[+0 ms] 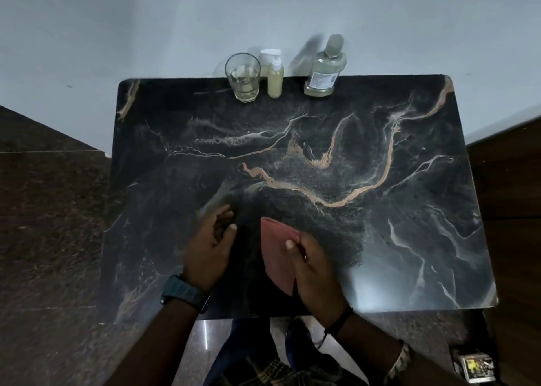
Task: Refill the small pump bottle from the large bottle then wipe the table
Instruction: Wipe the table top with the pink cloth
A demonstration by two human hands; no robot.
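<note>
The small pump bottle (275, 78) is standing upright at the far edge of the table (409, 210), filled with pale liquid and wearing its white pump top. It is sitting between a glass (243, 77) just to its left and the large bottle (325, 66) a little way to its right; the large bottle is capped and also standing upright. All three are lining up along the far edge, against the grey wall (146, 20). Near the front edge, the right hand (317, 268) is holding a pink cloth (278, 254), with the thumb pressing on top of it and the fingers curling underneath. The left hand (209, 245) is hovering just beside the cloth, its fingers loosely bent and holding nothing. A dark watch (184, 293) is sitting on the left wrist.
</note>
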